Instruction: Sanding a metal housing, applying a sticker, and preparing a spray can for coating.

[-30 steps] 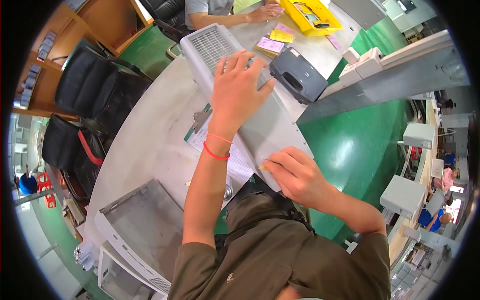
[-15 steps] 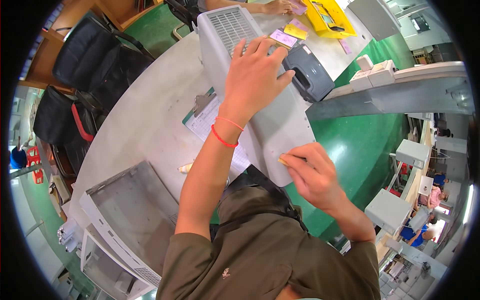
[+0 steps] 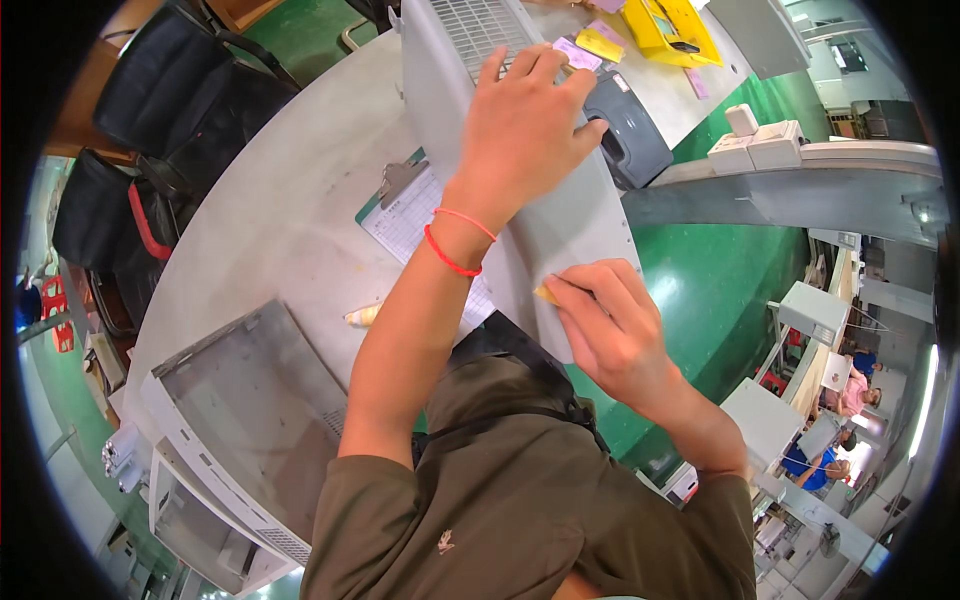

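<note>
A light grey metal case (image 3: 575, 225) with a slotted grille lies at a slant on the table before me. My left hand (image 3: 525, 130), with two red cords round its wrist, lies over the upper part of the case, fingers spread and holding nothing. Between the thumb and fingers of my right hand (image 3: 615, 335) is a small yellowish piece (image 3: 545, 294), mostly hidden and too small to name. That hand is at the near end of the case, the piece at or close to its surface. A clipboard with a printed sheet (image 3: 405, 220) lies partly under my left forearm.
A grey frame-like housing (image 3: 260, 400) stands at the left, near a cream-coloured roll (image 3: 362, 316). Beyond the case are a dark grey tool case (image 3: 640, 140), yellow and pink pads (image 3: 598, 42) and a yellow bin (image 3: 680, 50). A metal rail (image 3: 850, 185) runs at the right.
My right hand has slid a little left along the near end of the case, still pinching the yellowish piece. My left hand stays on the case. The whole view has shifted slightly.
</note>
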